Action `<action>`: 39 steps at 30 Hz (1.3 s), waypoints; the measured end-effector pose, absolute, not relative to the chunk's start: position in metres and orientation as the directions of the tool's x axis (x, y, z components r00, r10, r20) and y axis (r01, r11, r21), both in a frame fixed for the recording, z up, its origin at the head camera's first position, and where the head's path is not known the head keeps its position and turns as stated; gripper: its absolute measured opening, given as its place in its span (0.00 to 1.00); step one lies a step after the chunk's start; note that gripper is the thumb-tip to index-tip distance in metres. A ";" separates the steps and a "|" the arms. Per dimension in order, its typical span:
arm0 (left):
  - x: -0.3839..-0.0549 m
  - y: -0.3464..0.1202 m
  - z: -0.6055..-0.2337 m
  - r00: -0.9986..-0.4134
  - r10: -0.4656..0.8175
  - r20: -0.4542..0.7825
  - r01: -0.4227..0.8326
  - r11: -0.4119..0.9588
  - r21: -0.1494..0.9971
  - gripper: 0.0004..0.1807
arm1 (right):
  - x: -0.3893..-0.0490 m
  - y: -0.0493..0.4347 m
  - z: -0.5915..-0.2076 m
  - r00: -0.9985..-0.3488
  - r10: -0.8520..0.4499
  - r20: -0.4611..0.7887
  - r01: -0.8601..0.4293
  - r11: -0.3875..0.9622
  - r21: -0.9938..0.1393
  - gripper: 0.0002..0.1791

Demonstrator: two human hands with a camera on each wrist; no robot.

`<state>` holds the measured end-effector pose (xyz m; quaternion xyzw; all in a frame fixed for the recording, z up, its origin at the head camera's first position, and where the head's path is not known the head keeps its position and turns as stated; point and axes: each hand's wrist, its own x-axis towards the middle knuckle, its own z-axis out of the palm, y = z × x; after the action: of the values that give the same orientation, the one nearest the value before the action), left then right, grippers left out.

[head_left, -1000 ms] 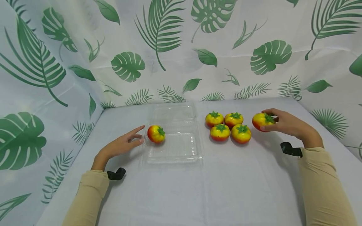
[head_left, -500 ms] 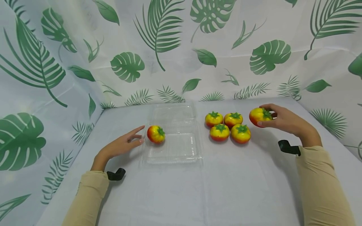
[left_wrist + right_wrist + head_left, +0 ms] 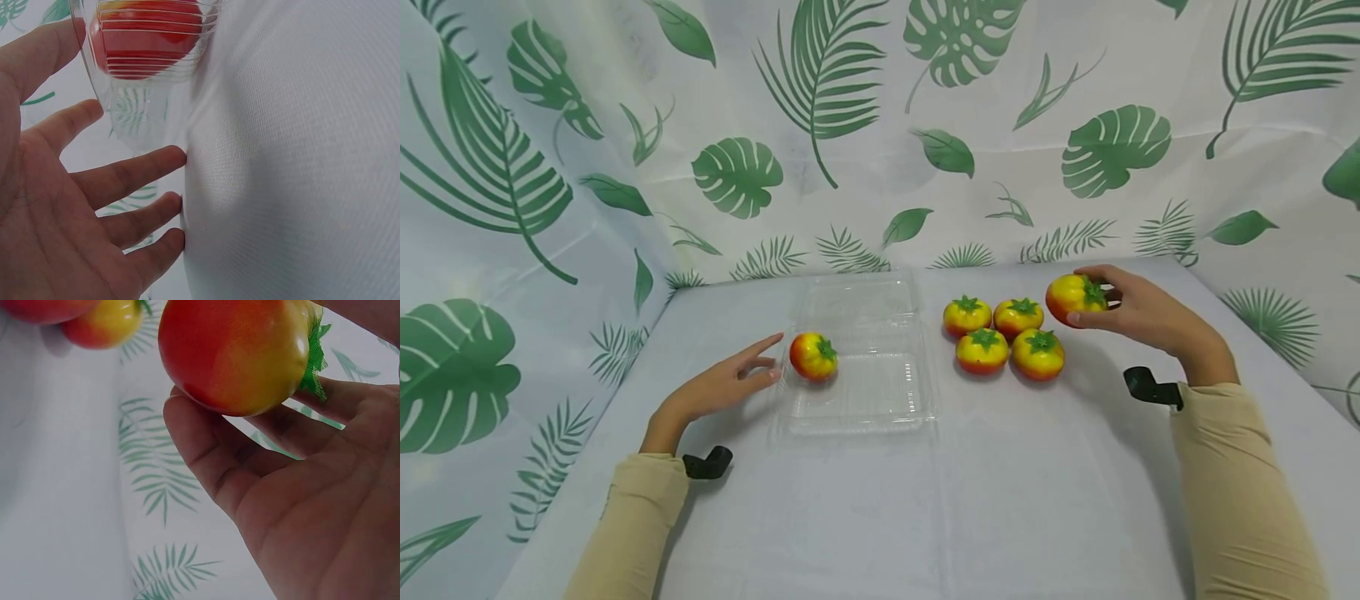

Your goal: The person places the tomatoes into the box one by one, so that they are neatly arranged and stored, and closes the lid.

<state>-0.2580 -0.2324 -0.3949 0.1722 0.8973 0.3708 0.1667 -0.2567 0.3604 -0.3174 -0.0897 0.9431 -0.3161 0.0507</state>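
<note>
Head view first: there's a red-and-yellow fruit (image 3: 1072,300) with a green leafy top in the right hand (image 3: 1138,315), thumb on the near side and fingers round the far side, so that's a proper grip. It's held up off the table (image 3: 1000,492), just right of a bunch of four fruits (image 3: 1003,335) sitting close together in two rows, leaves up. Left of those is a clear box (image 3: 865,392), its lid (image 3: 857,300) flipped open on the far side. One more fruit (image 3: 813,357) sits inside at the left end, tipped over so its leaves point right. The left hand (image 3: 722,386) is right beside that end, fingers spread apart and holding nothing. Both arms have tan sleeves (image 3: 1247,500) and a black mount (image 3: 707,463) at the wrist, and there's a white leaf-print curtain (image 3: 739,177) behind it all.

Left wrist view: all the fingers are fanned out, and the lower three tips look like they're touching the table. The thumb is right at the box edge, can't tell if it's actually touching. The boxed fruit shows red through the ridged wall.

Right wrist view: the gripped fruit fills the top, leaves toward the palm, fingers curled under it. Two of the other fruits peek in at top left.
</note>
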 end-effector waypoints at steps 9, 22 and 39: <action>-0.257 -0.231 -0.394 -0.883 0.437 -0.170 0.185 0.659 0.729 0.42 | -0.258 0.342 -0.312 -0.978 -0.210 -0.005 -0.162 0.767 -0.622 0.47; -0.257 -0.229 -0.393 -0.884 0.432 -0.177 0.179 0.663 0.727 0.42 | -0.257 0.306 -0.303 -0.957 -0.288 0.044 -0.250 0.733 -0.633 0.44; -0.258 -0.230 -0.393 -0.886 0.427 -0.178 0.176 0.667 0.724 0.42 | -0.262 0.264 -0.304 -0.929 -0.364 0.062 -0.318 0.702 -0.637 0.43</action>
<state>-0.2575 -0.2300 -0.3934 0.1682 0.8972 0.3719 0.1687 -0.2616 0.2636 -0.3041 -0.1850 0.9220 -0.3385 0.0342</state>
